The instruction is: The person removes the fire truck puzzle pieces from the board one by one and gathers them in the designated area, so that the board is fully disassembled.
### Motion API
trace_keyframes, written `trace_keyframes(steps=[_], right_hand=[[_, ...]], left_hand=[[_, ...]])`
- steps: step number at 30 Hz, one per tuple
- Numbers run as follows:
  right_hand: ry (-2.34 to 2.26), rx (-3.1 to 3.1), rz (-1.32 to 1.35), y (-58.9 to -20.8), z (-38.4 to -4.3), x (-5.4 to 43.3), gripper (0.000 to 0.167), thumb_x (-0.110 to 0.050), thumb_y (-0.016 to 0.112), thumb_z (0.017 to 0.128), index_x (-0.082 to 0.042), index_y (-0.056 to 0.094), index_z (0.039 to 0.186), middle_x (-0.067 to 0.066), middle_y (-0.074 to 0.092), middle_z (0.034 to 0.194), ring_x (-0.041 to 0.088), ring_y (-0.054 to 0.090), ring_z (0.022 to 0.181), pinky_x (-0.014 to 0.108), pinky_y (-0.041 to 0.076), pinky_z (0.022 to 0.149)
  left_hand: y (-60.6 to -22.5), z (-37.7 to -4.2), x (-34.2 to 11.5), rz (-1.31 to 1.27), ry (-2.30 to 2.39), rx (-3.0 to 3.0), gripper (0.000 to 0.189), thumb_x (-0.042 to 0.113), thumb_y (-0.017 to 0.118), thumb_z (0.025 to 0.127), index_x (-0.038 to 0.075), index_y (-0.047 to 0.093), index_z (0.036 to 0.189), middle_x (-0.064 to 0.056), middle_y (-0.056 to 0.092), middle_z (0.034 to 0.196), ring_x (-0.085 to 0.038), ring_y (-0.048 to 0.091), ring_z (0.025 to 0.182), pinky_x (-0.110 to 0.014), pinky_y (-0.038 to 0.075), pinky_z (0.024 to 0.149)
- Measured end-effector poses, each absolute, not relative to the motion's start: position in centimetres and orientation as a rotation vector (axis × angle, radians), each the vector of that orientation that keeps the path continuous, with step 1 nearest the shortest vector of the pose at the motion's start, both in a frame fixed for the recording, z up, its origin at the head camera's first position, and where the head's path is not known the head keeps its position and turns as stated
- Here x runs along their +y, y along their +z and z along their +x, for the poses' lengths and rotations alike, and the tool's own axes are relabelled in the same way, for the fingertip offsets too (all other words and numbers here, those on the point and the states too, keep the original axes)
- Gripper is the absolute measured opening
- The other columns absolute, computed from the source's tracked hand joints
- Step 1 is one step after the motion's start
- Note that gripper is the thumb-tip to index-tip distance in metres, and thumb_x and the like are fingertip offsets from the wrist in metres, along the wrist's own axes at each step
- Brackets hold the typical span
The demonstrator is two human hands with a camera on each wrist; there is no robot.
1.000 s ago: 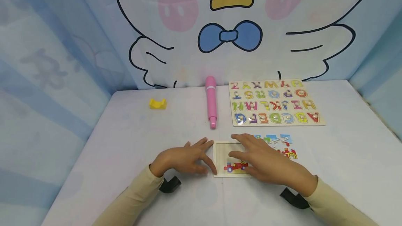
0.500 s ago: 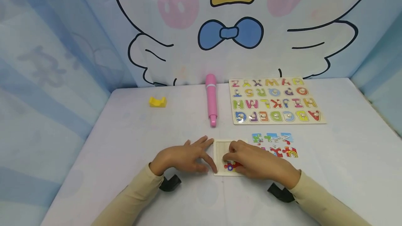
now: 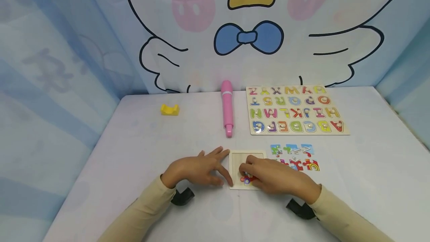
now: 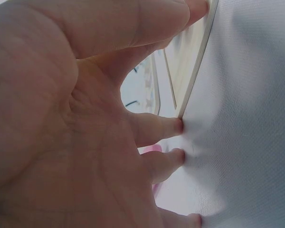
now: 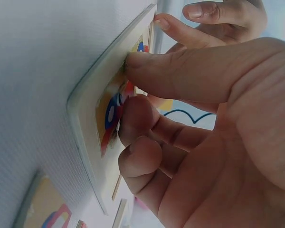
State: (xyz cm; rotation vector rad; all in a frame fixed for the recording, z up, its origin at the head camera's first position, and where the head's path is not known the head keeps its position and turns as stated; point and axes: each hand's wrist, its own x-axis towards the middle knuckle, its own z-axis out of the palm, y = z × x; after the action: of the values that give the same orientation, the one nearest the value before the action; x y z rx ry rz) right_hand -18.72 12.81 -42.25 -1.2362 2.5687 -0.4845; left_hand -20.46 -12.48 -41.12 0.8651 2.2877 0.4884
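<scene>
A small wooden puzzle tray [image 3: 235, 187] lies flat on the table, with car picture pieces [image 5: 113, 110] fitted in its near side. My left hand [image 3: 201, 169] rests beside its left edge, fingers spread; the thumb and forefinger touch the rim at two corners. Over the tray, my right hand [image 3: 277, 174] has its fingers curled down, the thumb and fingertips pinching at a puzzle piece [image 3: 246, 179] inside. In the right wrist view the thumb and bent fingers meet the printed surface; part of the piece is hidden behind them.
Several loose puzzle pieces [image 3: 295, 156] lie right of the tray. Behind are an alphabet board [image 3: 299, 135], a pink pen-shaped stick [image 3: 227, 109] and a yellow block [image 3: 170, 110]. A printed cloth [image 3: 248, 66] hangs along the table's back edge.
My right hand has moved left over the tray, and its spread fingers have curled down onto the pieces. My left hand stays at the tray's left edge.
</scene>
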Motion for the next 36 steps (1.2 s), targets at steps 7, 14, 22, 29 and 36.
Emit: trace_keyframes(steps=[7, 14, 22, 29, 36], right_hand=[[-0.497, 2.55, -1.23, -42.5, -18.7, 12.8, 0.028, -0.002, 0.074, 0.091, -0.014, 0.06, 0.112, -0.009, 0.05, 0.092, 0.005, 0.05, 0.075, 0.024, 0.047, 0.068], [-0.528, 2.544, -1.25, -42.4, -18.7, 12.6, 0.027, -0.002, 0.073, 0.09, -0.016, 0.059, 0.108, -0.01, 0.049, 0.088, 0.005, 0.048, 0.073, 0.023, 0.044, 0.066], [-0.576, 2.523, -1.271, -42.4, -18.8, 12.4, 0.027, 0.002, 0.07, 0.089, -0.018, 0.056, 0.1, -0.01, 0.049, 0.08, 0.005, 0.047, 0.071, 0.022, 0.041, 0.063], [-0.625, 2.506, -1.281, -42.1, -18.8, 12.3, 0.024, 0.0, 0.069, 0.091, -0.019, 0.058, 0.099, -0.012, 0.051, 0.081, 0.003, 0.048, 0.071, 0.022, 0.043, 0.065], [-0.725, 2.541, -1.263, -40.3, -18.6, 13.2, 0.022, -0.001, 0.068, 0.094, -0.019, 0.059, 0.101, -0.014, 0.053, 0.082, 0.002, 0.049, 0.072, 0.022, 0.045, 0.065]], left_hand=[[-41.2, -20.4, -12.4, 0.861, 0.482, 2.291, 0.022, 0.021, 0.07, 0.098, 0.038, 0.079, 0.109, -0.011, 0.017, 0.169, -0.032, -0.001, 0.157, -0.075, 0.009, 0.114], [-41.2, -20.6, -12.5, 0.873, 0.488, 2.288, 0.023, 0.02, 0.069, 0.098, 0.037, 0.079, 0.11, -0.011, 0.018, 0.17, -0.033, -0.001, 0.157, -0.075, 0.009, 0.114], [-41.3, -20.5, -12.7, 0.879, 0.508, 2.285, 0.022, 0.021, 0.069, 0.099, 0.037, 0.079, 0.109, -0.011, 0.017, 0.169, -0.033, -0.001, 0.157, -0.075, 0.009, 0.114], [-41.3, -20.5, -12.8, 0.881, 0.511, 2.285, 0.022, 0.02, 0.069, 0.098, 0.038, 0.079, 0.109, -0.012, 0.018, 0.169, -0.033, 0.0, 0.157, -0.076, 0.009, 0.113], [-41.2, -20.5, -12.7, 0.88, 0.502, 2.288, 0.023, 0.02, 0.069, 0.098, 0.039, 0.079, 0.108, -0.011, 0.018, 0.169, -0.032, 0.0, 0.157, -0.075, 0.01, 0.114]])
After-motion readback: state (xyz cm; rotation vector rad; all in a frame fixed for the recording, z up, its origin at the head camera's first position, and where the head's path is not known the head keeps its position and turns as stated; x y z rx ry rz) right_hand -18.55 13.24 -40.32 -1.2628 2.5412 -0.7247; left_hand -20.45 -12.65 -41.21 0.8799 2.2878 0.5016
